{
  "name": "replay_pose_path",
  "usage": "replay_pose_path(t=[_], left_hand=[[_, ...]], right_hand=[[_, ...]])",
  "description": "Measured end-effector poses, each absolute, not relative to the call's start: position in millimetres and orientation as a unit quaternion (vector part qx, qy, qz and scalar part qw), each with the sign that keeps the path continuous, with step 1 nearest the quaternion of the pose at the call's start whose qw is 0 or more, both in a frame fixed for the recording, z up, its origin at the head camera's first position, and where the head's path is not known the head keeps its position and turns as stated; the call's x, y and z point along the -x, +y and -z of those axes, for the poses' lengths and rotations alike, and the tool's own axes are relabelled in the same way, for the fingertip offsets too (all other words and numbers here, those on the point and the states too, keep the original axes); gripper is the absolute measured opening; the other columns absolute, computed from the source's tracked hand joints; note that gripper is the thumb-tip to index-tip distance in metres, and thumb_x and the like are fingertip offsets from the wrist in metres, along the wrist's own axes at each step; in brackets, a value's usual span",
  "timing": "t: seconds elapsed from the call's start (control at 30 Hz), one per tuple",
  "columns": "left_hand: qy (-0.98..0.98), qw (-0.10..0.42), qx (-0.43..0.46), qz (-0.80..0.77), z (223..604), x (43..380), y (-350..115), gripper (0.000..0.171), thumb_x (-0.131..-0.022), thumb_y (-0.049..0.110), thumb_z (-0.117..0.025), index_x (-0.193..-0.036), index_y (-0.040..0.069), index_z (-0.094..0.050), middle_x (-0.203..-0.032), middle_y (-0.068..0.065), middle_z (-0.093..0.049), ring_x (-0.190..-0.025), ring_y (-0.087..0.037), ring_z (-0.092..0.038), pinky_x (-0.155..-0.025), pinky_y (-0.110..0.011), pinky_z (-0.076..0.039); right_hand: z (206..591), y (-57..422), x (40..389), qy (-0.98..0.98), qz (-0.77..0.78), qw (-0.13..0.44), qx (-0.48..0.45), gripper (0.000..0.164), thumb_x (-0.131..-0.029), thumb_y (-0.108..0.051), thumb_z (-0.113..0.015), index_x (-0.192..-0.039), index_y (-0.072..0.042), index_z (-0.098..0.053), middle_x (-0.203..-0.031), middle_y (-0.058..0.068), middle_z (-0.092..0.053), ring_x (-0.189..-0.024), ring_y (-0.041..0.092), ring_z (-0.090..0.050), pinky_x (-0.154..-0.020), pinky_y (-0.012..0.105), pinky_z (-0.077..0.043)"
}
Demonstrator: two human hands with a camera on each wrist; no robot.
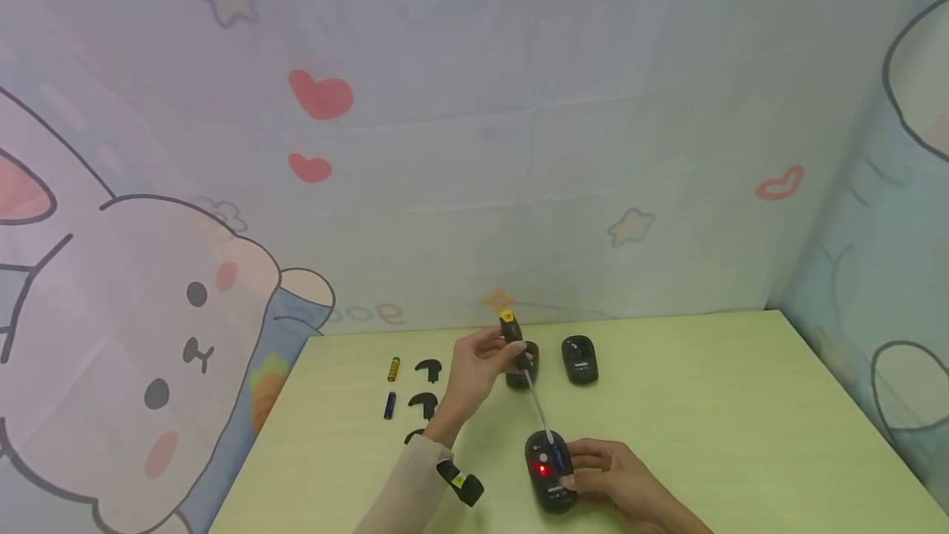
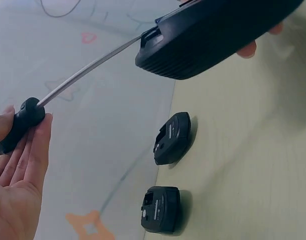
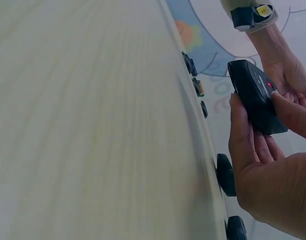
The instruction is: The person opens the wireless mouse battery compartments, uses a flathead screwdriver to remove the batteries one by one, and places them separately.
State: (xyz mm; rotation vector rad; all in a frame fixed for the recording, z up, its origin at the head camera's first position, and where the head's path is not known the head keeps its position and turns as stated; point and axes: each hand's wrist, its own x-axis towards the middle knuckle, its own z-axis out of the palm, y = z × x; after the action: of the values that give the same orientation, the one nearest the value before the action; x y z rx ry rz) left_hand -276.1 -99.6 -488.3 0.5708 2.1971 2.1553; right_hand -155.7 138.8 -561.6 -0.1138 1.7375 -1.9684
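Observation:
My left hand grips the black handle of a screwdriver with a yellow end, its metal shaft slanting down. My right hand holds a black computer mouse underside up, fingers and thumb along its side. A red light glows on that underside, and a dark blue battery shows in its open compartment. In the left wrist view the tip of the screwdriver meets the end of the mouse; the exact contact spot is hidden. The right wrist view shows the mouse raised above the table.
Two more black mice lie underside up towards the back, one mouse in plain sight and another mouse partly behind my left hand. Left of them are black curved covers, a yellow-green battery and a blue battery. A printed curtain hangs behind the table.

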Motion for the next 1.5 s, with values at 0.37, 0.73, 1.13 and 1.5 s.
replay_pose_path(t=[0.37, 0.73, 1.13, 1.5], left_hand=[[0.681, 0.019, -0.16, -0.714, 499.8, 277.0, -100.1, 0.042, -0.095, 0.027, -0.08, -0.13, 0.007, -0.072, -0.112, -0.029, -0.076, -0.087, -0.015, -0.081, -0.088, -0.036, -0.067], [0.683, 0.017, -0.116, -0.721, 514.0, 276.4, -100.5, 0.043, -0.093, 0.031, -0.081, -0.127, 0.005, -0.073, -0.115, -0.024, -0.077, -0.09, -0.016, -0.08, -0.085, -0.033, -0.068], [0.66, 0.021, -0.08, -0.747, 515.1, 276.7, -100.6, 0.043, -0.095, 0.026, -0.08, -0.128, 0.001, -0.072, -0.106, -0.012, -0.079, -0.092, -0.014, -0.079, -0.086, -0.034, -0.068], [0.633, 0.009, -0.091, -0.769, 481.7, 276.7, -110.3, 0.044, -0.097, 0.019, -0.078, -0.132, -0.005, -0.067, -0.104, -0.012, -0.08, -0.092, -0.015, -0.08, -0.089, -0.036, -0.067]], right_hand=[[563.7, 140.3, 156.1, 0.616, 0.74, 0.264, 0.055, 0.057, -0.095, -0.008, -0.076, -0.144, 0.009, -0.053, -0.121, 0.008, -0.075, -0.108, 0.02, -0.075, -0.095, 0.038, -0.065], [564.0, 139.7, 156.8, 0.612, 0.741, 0.27, 0.056, 0.057, -0.094, -0.006, -0.076, -0.144, 0.009, -0.054, -0.123, 0.009, -0.074, -0.11, 0.02, -0.074, -0.096, 0.04, -0.065], [563.1, 143.3, 155.9, 0.616, 0.736, 0.276, 0.048, 0.065, -0.096, -0.01, -0.076, -0.149, 0.013, -0.046, -0.127, 0.012, -0.074, -0.109, 0.021, -0.076, -0.094, 0.04, -0.065], [557.7, 145.8, 158.2, 0.625, 0.731, 0.272, 0.034, 0.069, -0.095, -0.011, -0.076, -0.151, 0.015, -0.043, -0.135, 0.017, -0.071, -0.112, 0.022, -0.074, -0.093, 0.039, -0.065]])
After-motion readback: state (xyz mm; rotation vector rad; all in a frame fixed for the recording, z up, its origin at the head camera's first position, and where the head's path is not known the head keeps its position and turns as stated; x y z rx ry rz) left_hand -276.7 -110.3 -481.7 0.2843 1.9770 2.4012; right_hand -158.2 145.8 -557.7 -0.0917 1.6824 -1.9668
